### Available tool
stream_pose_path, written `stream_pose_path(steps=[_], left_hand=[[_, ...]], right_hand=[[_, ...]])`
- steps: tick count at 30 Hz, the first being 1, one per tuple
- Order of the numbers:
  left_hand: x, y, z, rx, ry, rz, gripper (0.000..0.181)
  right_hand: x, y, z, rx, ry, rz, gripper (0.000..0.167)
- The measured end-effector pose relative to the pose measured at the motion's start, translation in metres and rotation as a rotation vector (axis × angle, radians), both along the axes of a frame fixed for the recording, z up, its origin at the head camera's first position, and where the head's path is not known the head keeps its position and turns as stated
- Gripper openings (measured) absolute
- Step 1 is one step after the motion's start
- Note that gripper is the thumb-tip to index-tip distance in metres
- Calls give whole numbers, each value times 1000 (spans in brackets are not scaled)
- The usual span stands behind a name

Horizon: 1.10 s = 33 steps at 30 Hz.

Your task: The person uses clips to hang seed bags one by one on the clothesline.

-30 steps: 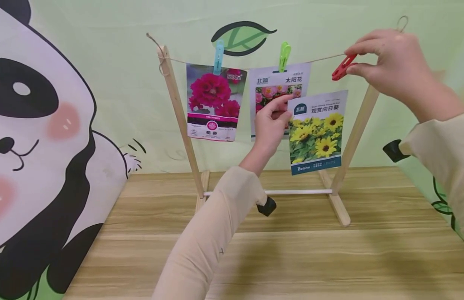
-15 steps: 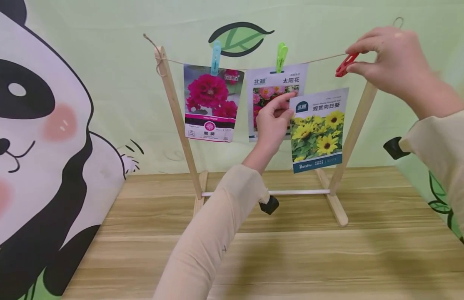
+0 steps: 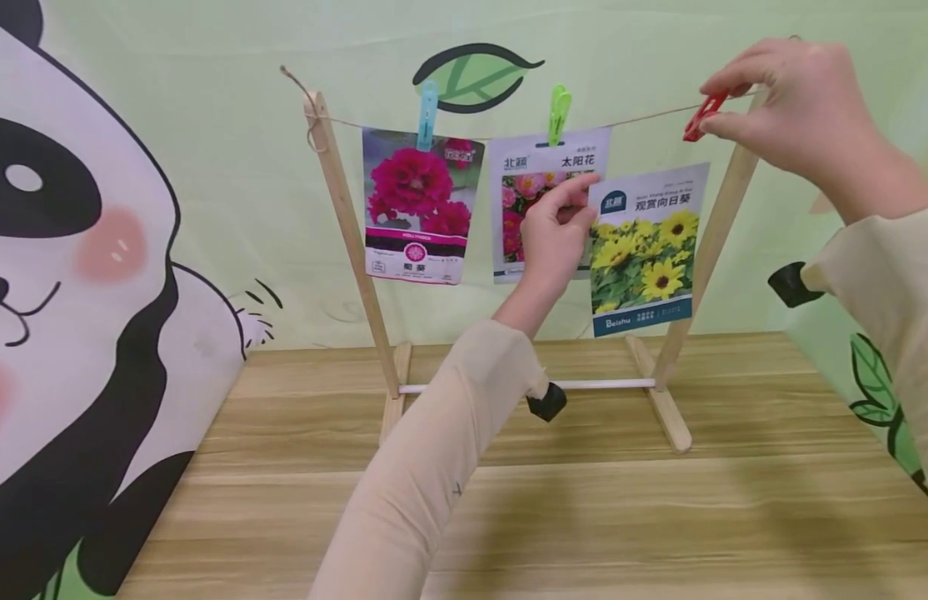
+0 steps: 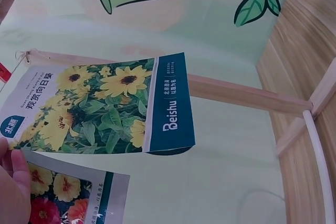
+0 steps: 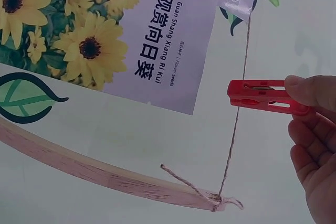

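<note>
My left hand [image 3: 550, 237] pinches the left edge of a seed packet [image 3: 647, 258] with yellow sunflowers, held slightly tilted just below the twine [image 3: 659, 115]. Between thumb and fingers of my right hand [image 3: 801, 117] is a red clothespin [image 5: 262, 96], close to the twine above that packet. In the right wrist view the clothespin overlaps the twine; whether it touches it I cannot tell. A blue clothespin [image 3: 427, 115] holds a magenta hollyhock packet [image 3: 419, 200] on the twine. A green clothespin [image 3: 559, 115] holds a second packet [image 3: 509, 158], partly hidden behind my left hand.
The twine runs between two wooden posts [image 3: 351, 225] of a stand, joined low down by a white rod [image 3: 610, 384]. It stands on a wood-grain table [image 3: 584, 517]. Behind hangs a pale green cloth [image 3: 629, 50] printed with a panda [image 3: 52, 250] and leaves.
The sunflower packet has moved up and a little right in my left hand. My right hand has risen slightly with the red clothespin. The camera view has shifted a little.
</note>
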State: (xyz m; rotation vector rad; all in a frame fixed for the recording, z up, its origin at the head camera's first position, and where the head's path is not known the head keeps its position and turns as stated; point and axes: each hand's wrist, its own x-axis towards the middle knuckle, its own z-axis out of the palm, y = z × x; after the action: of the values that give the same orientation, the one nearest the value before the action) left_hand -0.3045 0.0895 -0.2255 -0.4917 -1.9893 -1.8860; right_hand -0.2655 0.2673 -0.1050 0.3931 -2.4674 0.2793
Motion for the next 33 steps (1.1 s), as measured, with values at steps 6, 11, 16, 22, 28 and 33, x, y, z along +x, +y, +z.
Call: stream_pose_path(steps=[6,11,16,22,28,33], left_hand=[[-1,1,1,3,5,11,31],[-2,1,3,6,3,12,30],[-2,1,5,-10,9,21,29],[-4,4,8,-36,24,50,30],[-4,6,10,-55,40,71,30],[-3,8,11,-69,48,97,30]], right_hand=[[-2,4,3,-67,-14,-2,29],[-3,5,5,-107,-16,-2,30],[-4,6,9,-120,-28,-10,29],[-4,6,14,-92,-17,-29,27],[-7,5,17,-51,-7,-31,27],[-9,5,18,-51,-22,-43,26]])
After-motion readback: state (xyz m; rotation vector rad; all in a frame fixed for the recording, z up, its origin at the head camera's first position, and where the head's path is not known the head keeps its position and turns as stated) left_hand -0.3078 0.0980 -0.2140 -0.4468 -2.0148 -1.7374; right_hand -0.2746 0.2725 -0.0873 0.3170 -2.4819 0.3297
